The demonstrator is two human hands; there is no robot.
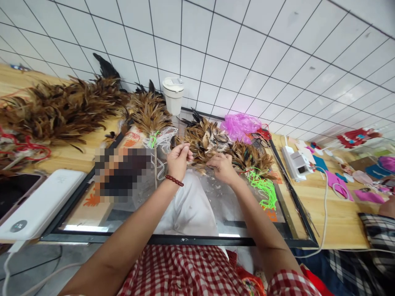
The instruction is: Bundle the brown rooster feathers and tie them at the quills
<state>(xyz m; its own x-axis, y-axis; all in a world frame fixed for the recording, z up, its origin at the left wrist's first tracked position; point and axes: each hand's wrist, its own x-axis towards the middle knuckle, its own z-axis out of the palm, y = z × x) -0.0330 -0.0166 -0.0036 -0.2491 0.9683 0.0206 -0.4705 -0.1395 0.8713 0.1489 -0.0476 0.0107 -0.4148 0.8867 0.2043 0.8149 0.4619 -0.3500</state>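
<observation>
My left hand [180, 159] is raised over the glass panel, thumb and fingertips pinched together. Whatever it may hold is too small to make out. My right hand [222, 167] reaches to the near edge of a pile of loose brown feathers [200, 137], its fingers bent and their tips hidden among them. Left of my left hand lies a bound feather bundle [150, 113] on a thin stick [156, 160], tied with bright green string. White plastic strands [166, 137] lie beside it. Green strings [262, 189] spread out right of my right hand.
A black-framed glass panel [173, 239] lies before me. Behind stand a white lidded cup [173, 96] and a pink plastic bag [240, 126]. More feather bundles [58, 109] and a white power bank [43, 203] are left. A power strip [294, 162] and someone's plaid sleeve [375, 230] are right.
</observation>
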